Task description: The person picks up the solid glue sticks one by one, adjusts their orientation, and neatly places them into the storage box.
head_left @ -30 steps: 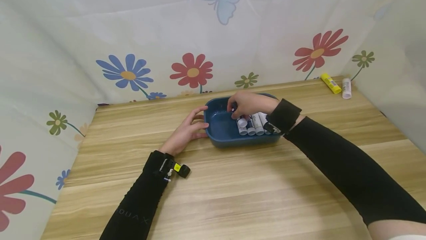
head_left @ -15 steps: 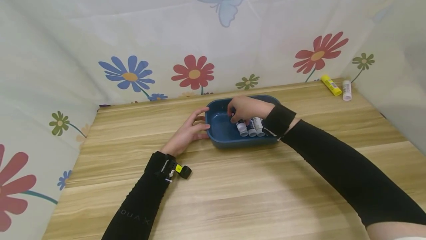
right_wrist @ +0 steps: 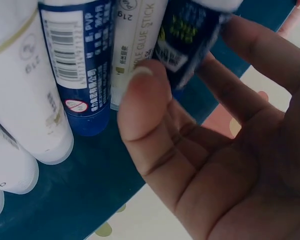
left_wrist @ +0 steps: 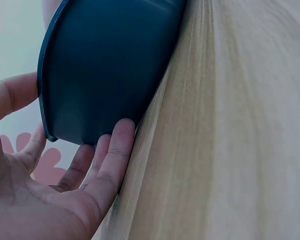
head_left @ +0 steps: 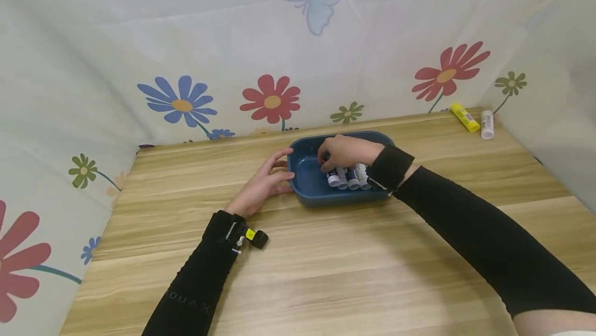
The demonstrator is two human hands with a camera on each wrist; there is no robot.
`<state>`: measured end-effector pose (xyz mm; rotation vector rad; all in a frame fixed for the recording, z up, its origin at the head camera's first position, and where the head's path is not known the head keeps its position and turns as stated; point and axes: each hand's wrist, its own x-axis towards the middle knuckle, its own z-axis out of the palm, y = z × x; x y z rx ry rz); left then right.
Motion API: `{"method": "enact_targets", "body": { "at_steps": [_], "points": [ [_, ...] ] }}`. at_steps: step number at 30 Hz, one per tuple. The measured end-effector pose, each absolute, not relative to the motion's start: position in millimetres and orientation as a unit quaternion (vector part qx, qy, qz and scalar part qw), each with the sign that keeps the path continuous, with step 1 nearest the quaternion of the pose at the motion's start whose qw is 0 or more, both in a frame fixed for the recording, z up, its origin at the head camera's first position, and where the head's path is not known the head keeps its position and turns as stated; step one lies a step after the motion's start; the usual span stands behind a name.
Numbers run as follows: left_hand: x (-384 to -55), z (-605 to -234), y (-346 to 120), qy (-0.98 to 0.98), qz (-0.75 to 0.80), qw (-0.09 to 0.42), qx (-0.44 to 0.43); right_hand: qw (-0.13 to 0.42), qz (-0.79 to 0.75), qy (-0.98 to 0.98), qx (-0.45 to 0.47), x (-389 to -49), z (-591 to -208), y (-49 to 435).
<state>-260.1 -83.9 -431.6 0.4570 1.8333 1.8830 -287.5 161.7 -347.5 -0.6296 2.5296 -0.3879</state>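
Observation:
A dark blue plastic basin (head_left: 344, 201) stands on the wooden table. The fingers of my left hand (head_left: 261, 187) are spread against its left end, with fingertips on the outer wall and rim. My right hand (head_left: 348, 151) reaches inside, thumb and fingers around a navy-labelled glue stick (right_wrist: 187, 45) at the left end of a row. Beside it in the right wrist view lie a slim white glue stick (right_wrist: 135, 40), a blue one with a barcode (right_wrist: 77, 55) and several white ones. The hand and wrist strap hide part of the row in the head view.
At the back right corner of the table lie a yellow glue stick (head_left: 464, 117) and a white glue stick (head_left: 487, 124). A flowered curtain (head_left: 223, 41) hangs right behind the table's back edge.
The navy glue stick in my right hand has come down from on top of the row to its left end, beside the other sticks. My left hand stays at the basin.

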Motion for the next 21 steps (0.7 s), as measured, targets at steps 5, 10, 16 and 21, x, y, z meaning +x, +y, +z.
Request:
{"method": "enact_targets", "body": {
  "at_steps": [5, 10, 16, 21],
  "points": [
    [-260.7, -431.3, -84.3, 0.669, 0.685, 0.236, 0.165, 0.254, -0.135, 0.928, -0.236, -288.4, -349.3, 161.7],
    [-261.7, -432.2, -83.9, 0.670, 0.683, 0.238, 0.167, 0.253, -0.123, 0.931, -0.234, -289.0, -351.8, 161.5],
    [-262.3, -431.6, -83.8, 0.672, 0.682, 0.236, 0.166, 0.256, -0.118, 0.931, -0.230, -287.8, -349.1, 159.7],
    [-261.3, -430.8, -84.2, 0.667, 0.688, 0.235, 0.165, 0.258, -0.109, 0.932, -0.232, -287.9, -348.7, 161.2]
  ]
}}
